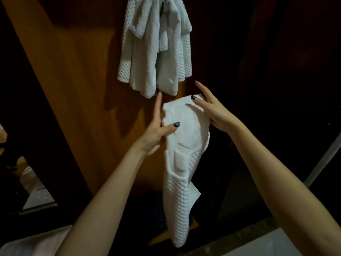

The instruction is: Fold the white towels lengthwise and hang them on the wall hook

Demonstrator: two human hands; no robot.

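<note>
The left hand (156, 128) pinches the left edge and the right hand (210, 109) the upper corner of a folded white towel (181, 163) hanging between them, apparently to keep its lengthwise fold closed just below the hung towels (156, 52) above.

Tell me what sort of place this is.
Likely a dim home or hotel room, perhaps near a bathroom: bunched white waffle-weave towels hang on an orange-brown wooden panel, and the left hand and right hand hold another folded white towel below.
</note>
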